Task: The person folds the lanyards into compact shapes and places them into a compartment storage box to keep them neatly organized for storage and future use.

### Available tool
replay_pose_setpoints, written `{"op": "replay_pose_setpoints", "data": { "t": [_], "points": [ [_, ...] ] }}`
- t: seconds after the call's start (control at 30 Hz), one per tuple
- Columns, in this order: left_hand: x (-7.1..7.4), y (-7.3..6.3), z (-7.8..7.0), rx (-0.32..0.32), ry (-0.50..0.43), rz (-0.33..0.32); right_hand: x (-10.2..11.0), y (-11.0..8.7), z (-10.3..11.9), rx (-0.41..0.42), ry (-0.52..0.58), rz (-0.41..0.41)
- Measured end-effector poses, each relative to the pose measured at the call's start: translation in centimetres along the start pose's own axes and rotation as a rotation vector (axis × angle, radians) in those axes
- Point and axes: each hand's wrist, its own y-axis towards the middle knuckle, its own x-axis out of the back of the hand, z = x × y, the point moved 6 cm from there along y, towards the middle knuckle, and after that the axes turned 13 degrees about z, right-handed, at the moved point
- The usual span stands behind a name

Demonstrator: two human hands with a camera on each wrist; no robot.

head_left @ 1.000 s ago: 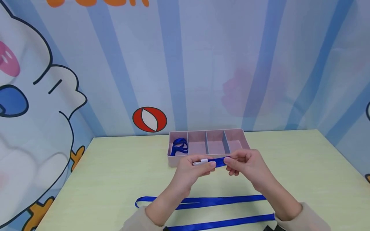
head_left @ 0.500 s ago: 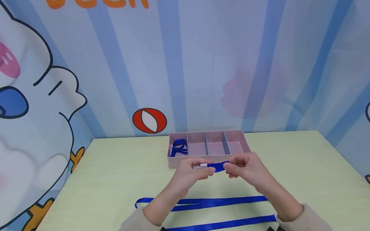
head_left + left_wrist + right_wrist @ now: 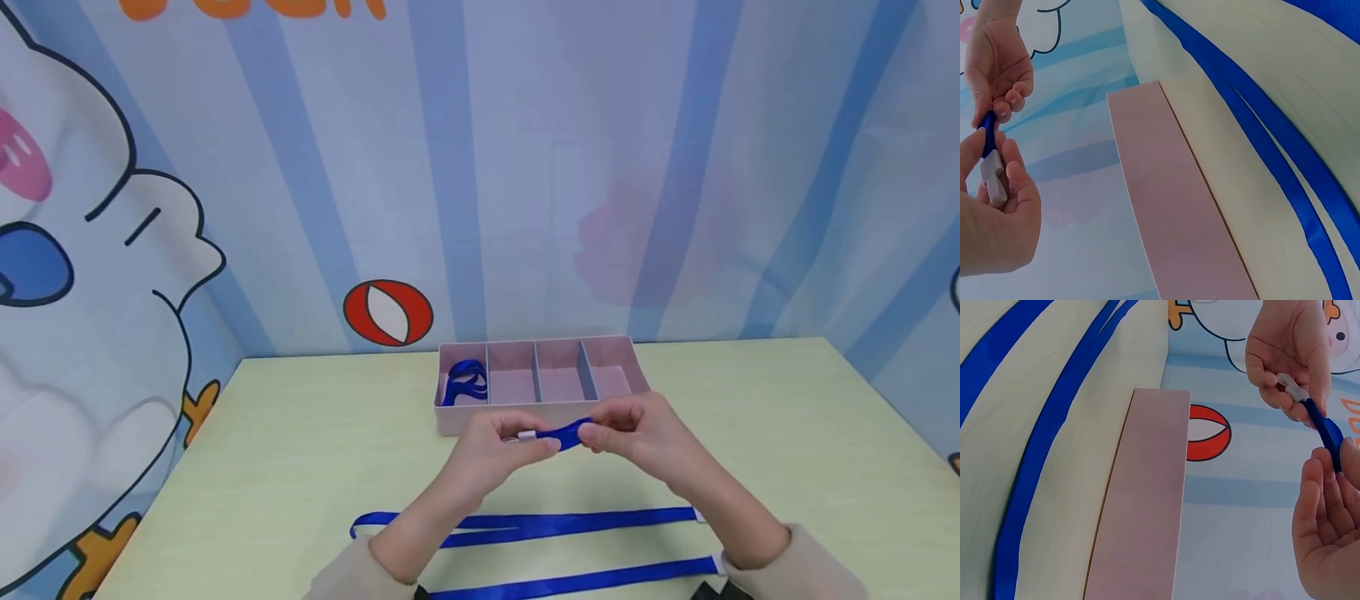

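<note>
Over the table's middle, in front of the pink box, both hands hold a short folded blue lanyard [image 3: 567,435] with a white plastic clip [image 3: 528,435] at one end. My left hand [image 3: 483,458] pinches it beside the clip, and its fingers partly cover the white part. At the other end of the fold, my right hand [image 3: 648,437] pinches the blue ribbon between thumb and fingers. The right wrist view shows the ribbon [image 3: 1324,431] bowed between the two hands. In the left wrist view the clip [image 3: 992,178] lies along the left fingers.
The pink divided box [image 3: 525,413] stands at the table's back edge. Its leftmost compartment holds a coiled blue lanyard [image 3: 467,382]. Two lengths of blue ribbon lie across the front of the table, one looped [image 3: 570,523] and one nearer [image 3: 600,577], partly beneath the forearms.
Both hands have sunk slightly, and the held ribbon has gone from nearly flat to bowed. Less of the white clip shows from above. The lanyard in the box stays put.
</note>
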Motion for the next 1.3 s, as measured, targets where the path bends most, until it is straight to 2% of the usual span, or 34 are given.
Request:
{"op": "replay_pose_setpoints", "data": {
  "t": [0.13, 0.4, 0.63, 0.8, 0.97, 1.13, 1.3],
  "points": [
    [0.0, 0.1, -0.2, -0.017, -0.011, -0.013, 0.2, 0.1, -0.1, -0.006, 0.012, 0.014],
    [0.2, 0.5, -0.2, -0.009, -0.004, -0.030, 0.6, 0.5, -0.4, -0.002, 0.047, 0.067],
    [0.4, 0.8, -0.1, -0.034, -0.003, -0.040, 1.3, 0.8, -0.7, -0.032, -0.006, 0.087],
    [0.7, 0.9, -0.1, -0.063, 0.016, -0.057, 2.5, 1.0, -1.2, -0.062, -0.031, 0.049],
    [1.3, 1.1, 0.0, -0.093, 0.084, -0.089, 4.3, 1.0, -2.2, -0.089, -0.026, -0.008],
    [2.1, 1.4, 0.4, -0.140, 0.182, -0.146, 6.2, 1.1, -3.6, -0.087, 0.040, -0.058],
    [2.9, 1.6, 1.2, -0.174, 0.208, -0.212, 7.8, 1.5, -5.2, -0.103, 0.038, -0.117]
  ]
}}
